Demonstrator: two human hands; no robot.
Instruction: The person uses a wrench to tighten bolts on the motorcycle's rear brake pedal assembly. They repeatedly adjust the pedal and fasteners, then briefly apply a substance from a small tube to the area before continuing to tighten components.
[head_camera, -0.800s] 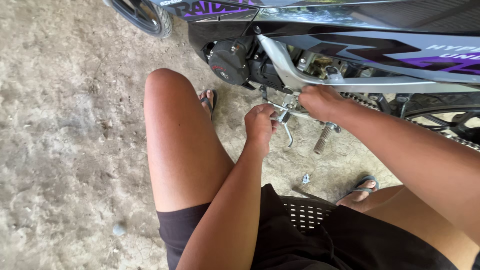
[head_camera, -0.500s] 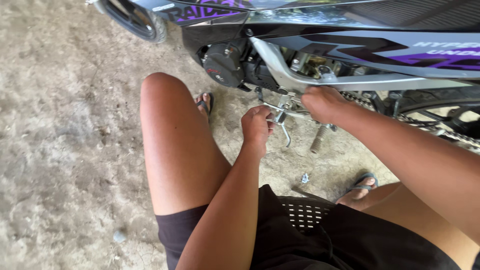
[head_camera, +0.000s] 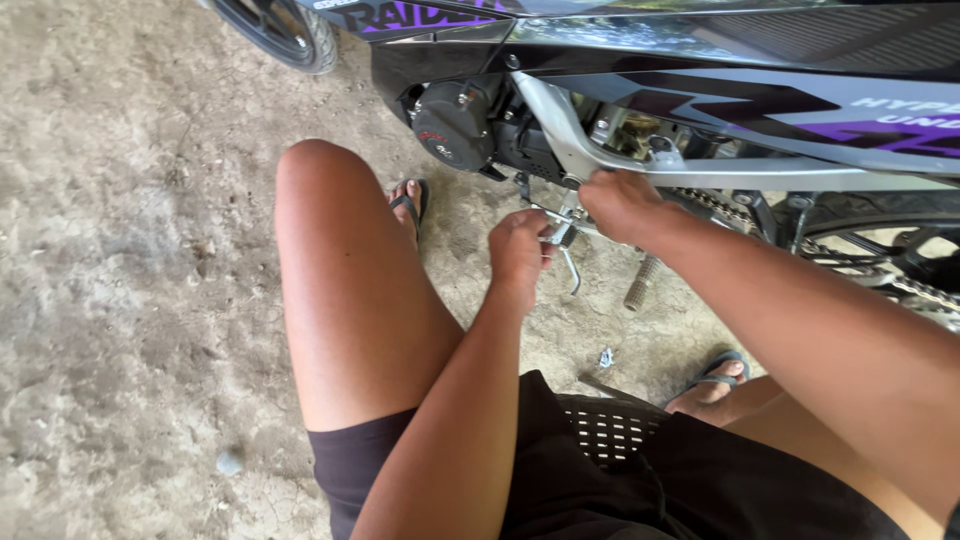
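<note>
I sit low beside a black and purple motorcycle (head_camera: 700, 90). My left hand (head_camera: 518, 250) is closed around a small metal tool or lever at the bike's underside, beside the thin metal side stand (head_camera: 571, 270). My right hand (head_camera: 622, 205) grips a part just under the silver frame bar (head_camera: 620, 170), next to the foot peg (head_camera: 640, 283); what its fingers hold is hidden. The two hands are a few centimetres apart. The black engine cover (head_camera: 452, 125) lies to their left.
The front wheel (head_camera: 275, 30) is at top left, the chain and rear wheel (head_camera: 880, 260) at right. A small metal piece (head_camera: 605, 357) lies on the concrete floor (head_camera: 120, 300). My knees, sandalled feet (head_camera: 408, 205) and a perforated black stool seat (head_camera: 610, 430) fill the foreground.
The view has shifted slightly, with the bike sitting lower in frame. Both hands stay at the same spot under the frame; my right hand has edged a little closer to the frame bar.
</note>
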